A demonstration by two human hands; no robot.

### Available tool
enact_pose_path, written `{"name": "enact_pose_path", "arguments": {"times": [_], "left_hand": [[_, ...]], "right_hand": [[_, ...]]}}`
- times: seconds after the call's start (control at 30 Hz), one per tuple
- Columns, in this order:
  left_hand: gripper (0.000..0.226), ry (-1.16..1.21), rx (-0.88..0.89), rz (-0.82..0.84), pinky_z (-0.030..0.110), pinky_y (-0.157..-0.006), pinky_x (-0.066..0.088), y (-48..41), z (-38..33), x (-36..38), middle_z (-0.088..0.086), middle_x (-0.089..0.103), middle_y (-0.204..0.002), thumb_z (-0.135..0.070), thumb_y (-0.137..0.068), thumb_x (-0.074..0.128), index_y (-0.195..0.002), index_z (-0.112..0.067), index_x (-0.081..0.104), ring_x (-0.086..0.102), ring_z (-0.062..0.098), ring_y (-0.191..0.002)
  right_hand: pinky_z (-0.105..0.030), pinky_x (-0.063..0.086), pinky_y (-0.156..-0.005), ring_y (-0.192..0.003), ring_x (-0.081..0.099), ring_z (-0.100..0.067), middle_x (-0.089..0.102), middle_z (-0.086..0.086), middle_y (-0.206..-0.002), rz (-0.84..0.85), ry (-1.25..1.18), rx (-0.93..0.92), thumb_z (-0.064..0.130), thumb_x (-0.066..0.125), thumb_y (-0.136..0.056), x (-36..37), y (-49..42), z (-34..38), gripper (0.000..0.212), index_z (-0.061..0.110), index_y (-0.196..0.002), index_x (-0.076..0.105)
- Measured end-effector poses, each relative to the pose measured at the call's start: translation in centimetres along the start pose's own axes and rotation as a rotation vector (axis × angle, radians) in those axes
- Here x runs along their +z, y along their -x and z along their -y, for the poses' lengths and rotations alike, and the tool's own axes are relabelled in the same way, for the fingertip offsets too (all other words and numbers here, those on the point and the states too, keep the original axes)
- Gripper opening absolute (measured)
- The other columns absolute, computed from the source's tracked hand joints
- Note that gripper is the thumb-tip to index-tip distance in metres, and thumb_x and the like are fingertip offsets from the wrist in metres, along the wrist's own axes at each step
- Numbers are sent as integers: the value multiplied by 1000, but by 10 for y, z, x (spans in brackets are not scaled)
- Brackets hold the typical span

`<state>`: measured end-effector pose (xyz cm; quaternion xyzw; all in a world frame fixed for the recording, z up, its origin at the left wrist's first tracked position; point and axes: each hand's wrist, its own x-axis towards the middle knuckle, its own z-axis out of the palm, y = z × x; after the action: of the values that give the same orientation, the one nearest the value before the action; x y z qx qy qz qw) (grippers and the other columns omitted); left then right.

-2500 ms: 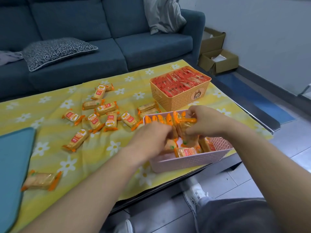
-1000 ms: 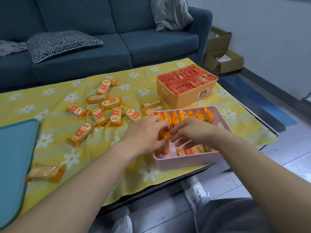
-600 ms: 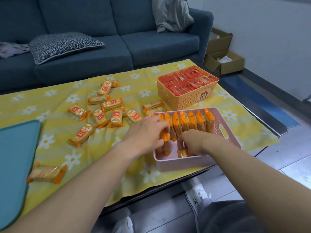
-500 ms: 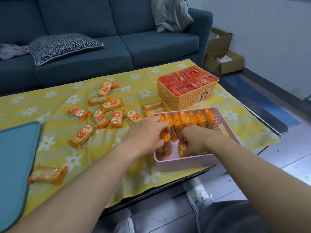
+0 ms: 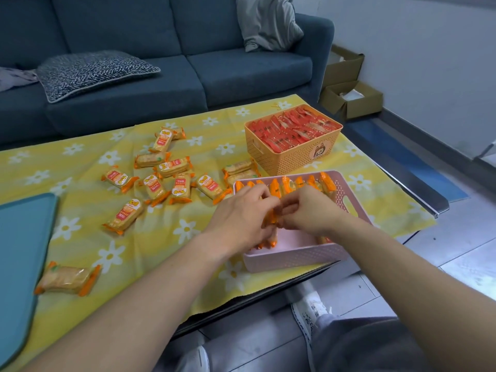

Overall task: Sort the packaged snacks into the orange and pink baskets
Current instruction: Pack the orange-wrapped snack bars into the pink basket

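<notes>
The pink basket (image 5: pixel 296 255) sits at the table's near edge with a row of orange-wrapped snack packs (image 5: pixel 298 182) standing upright along its far side. My left hand (image 5: pixel 241 216) and my right hand (image 5: pixel 308 208) meet over the basket's middle, both pinching upright orange packs (image 5: pixel 271 220) between them. Behind it, the orange basket (image 5: pixel 295 157) is full of red-wrapped snacks (image 5: pixel 291 127). Several loose orange packs (image 5: pixel 163 181) lie scattered on the yellow cloth to the left. One more pack (image 5: pixel 67 279) lies alone near the front left.
A yellow daisy-print cloth (image 5: pixel 188 232) covers the table. A teal mat (image 5: pixel 18 253) lies at the left edge. A blue sofa (image 5: pixel 161 76) with cushions stands behind. Cardboard boxes (image 5: pixel 349 95) sit on the floor at the right. My shoe (image 5: pixel 308 310) shows below the table edge.
My right hand rose from the basket's near part and came up to meet my left hand over the middle, where both now hold upright packs. The view shifted slightly.
</notes>
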<state>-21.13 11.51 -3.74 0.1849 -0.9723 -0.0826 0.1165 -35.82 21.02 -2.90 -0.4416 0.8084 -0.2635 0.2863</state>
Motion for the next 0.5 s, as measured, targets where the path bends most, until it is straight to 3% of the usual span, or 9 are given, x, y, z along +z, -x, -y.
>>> {"name": "enact_pose_path", "arguments": {"times": [0.07, 0.13, 0.27, 0.37, 0.43, 0.5], "left_hand": [[29, -25, -10, -2, 37, -76, 51, 1, 1, 2, -9, 52, -109, -44, -81, 71, -108, -37, 62, 52, 19, -103], [28, -21, -15, 4, 38, -77, 51, 1, 1, 3, -8, 51, -109, -41, -80, 70, -107, -37, 63, 51, 19, -103], [27, -16, -27, 35, 38, -79, 51, -1, 0, 2, -9, 49, -110, -39, -82, 68, -108, -37, 62, 49, 17, -107], [26, -8, -35, 49, 39, -79, 52, -3, -1, 1, -9, 48, -108, -40, -82, 68, -107, -36, 62, 50, 18, -107], [26, -7, -39, 54, 39, -79, 53, -5, -1, 1, -9, 48, -107, -40, -82, 67, -106, -36, 62, 51, 18, -106], [25, -10, -38, 59, 37, -78, 52, -6, -1, 1, -9, 48, -107, -40, -81, 67, -106, -36, 63, 51, 17, -106]], "right_hand": [[-41, 63, -72, -71, 74, -25, 75, -13, -72, -5, 46, 40, 1, 68, -80, -18, 4, -6, 11, 7, -78, 77], [-32, 57, -66, -67, 69, -20, 71, 0, -69, -14, 290, 52, -1, 61, -84, -34, 5, -17, 22, 15, -75, 72], [-34, 56, -71, -80, 63, -26, 69, -6, -88, 70, 688, 140, 12, 69, -84, -31, 5, -27, 10, 13, -78, 61], [-35, 59, -77, -96, 66, -27, 66, -6, -100, 65, 774, 253, 38, 86, -70, -19, 1, -29, 41, 15, -99, 68], [-40, 59, -85, -107, 65, -29, 66, -9, -116, 33, 793, 288, 34, 83, -72, -15, -1, -33, 49, 13, -114, 69], [-41, 58, -87, -111, 63, -30, 65, -8, -117, 32, 778, 288, 28, 74, -79, -13, 0, -34, 41, 13, -116, 68]]}}
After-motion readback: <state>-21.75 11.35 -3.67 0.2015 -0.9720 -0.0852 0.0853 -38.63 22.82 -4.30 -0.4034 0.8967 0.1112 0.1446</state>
